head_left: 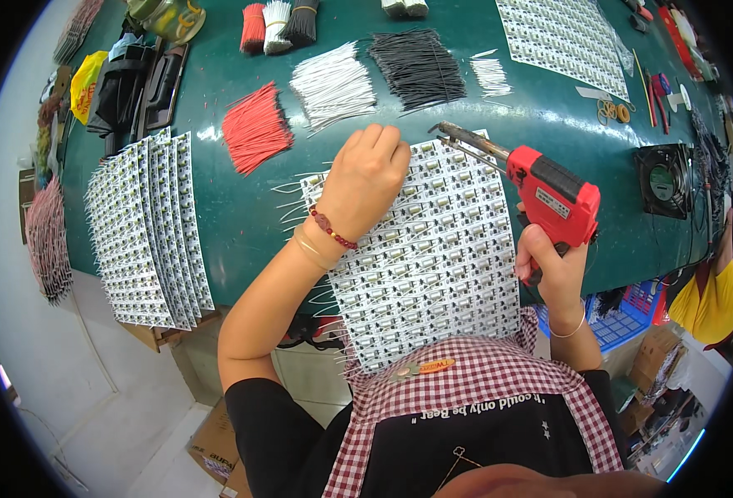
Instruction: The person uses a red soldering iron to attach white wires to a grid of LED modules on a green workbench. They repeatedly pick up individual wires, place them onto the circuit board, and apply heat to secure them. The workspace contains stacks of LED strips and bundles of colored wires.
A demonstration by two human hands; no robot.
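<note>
Here's the danger spot: the tip of the red soldering gun (554, 195) hangs by the far edge of the board sheet (433, 266), close to the left hand (371, 166). If it's hot, one careless swing could burn knuckles or scorch a part. And watch that left forearm beside the pale wires (327, 299) at the sheet's left edge; a sleeve-side brush could bend or tug them. The sheet overhangs the near edge of the worktop (607, 141) against the checked apron (466, 378), so a shift of the body might slide it.

The sheet itself? White, packed with repeating rows of small boards, each bearing a silvery cylinder and dark bits. The right hand (553, 261) wraps the gun's handle; the left curls with fingers together, fingertips hidden, so what it pinches I can't tell.
</note>
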